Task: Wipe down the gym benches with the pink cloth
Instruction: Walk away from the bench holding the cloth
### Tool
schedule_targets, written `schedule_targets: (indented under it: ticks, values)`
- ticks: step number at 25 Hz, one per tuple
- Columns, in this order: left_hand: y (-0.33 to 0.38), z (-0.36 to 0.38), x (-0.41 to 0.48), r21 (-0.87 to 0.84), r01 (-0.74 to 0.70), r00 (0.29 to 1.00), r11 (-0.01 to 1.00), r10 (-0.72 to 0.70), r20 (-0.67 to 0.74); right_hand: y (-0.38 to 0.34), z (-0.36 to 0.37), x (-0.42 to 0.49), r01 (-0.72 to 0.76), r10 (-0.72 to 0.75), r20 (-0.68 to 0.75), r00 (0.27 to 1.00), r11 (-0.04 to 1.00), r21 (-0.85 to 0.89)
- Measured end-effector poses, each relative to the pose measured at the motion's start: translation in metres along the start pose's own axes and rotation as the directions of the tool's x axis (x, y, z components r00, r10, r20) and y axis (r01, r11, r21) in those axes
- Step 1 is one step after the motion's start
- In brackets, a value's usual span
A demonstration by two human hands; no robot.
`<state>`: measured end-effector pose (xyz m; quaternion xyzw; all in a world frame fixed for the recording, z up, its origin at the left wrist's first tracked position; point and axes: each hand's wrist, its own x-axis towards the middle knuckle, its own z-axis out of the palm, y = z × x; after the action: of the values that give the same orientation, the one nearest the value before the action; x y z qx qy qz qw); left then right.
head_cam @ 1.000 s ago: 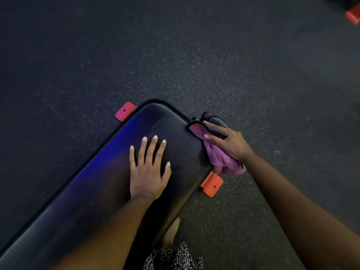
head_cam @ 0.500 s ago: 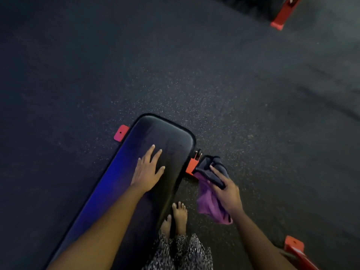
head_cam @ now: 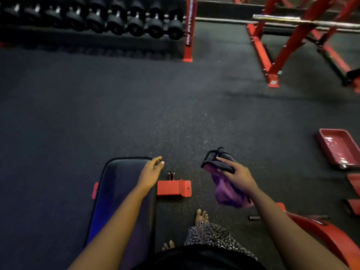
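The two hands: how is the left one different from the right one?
The left hand holds nothing, loosely curled; the right hand grips the pink cloth. The left hand is at the bench corner; the right hand is over the floor beside it. Both reach forward on bare arms.

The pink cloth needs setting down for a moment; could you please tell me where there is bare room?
The bench pad is bare left of the left hand. The widest free floor lies between its end and the dumbbell rack. Crowded rightward: red tray and red frame flank the right hand holding the pink cloth.
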<state>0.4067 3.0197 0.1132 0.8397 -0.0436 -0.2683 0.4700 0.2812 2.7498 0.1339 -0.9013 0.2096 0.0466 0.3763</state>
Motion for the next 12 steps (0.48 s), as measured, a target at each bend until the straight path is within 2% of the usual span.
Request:
schedule_targets:
  ticks: [4,8,12]
  values:
    - [0.046,0.044,0.045,0.073,-0.079,0.982,0.994,0.065,0.175,0.054,-0.036,-0.002,-0.170,0.174,-0.090,0.981,0.984,0.047]
    - [0.115,0.101,0.106,0.175,-0.138,0.954,0.975,0.084,0.287,0.122,-0.074,-0.005,-0.353,0.378,-0.176,0.909,0.922,0.157]
    - [0.176,0.164,0.159,0.263,-0.173,0.925,0.949,0.065,0.375,0.179,-0.116,0.000,-0.420,0.473,-0.180,0.862,0.867,0.267]
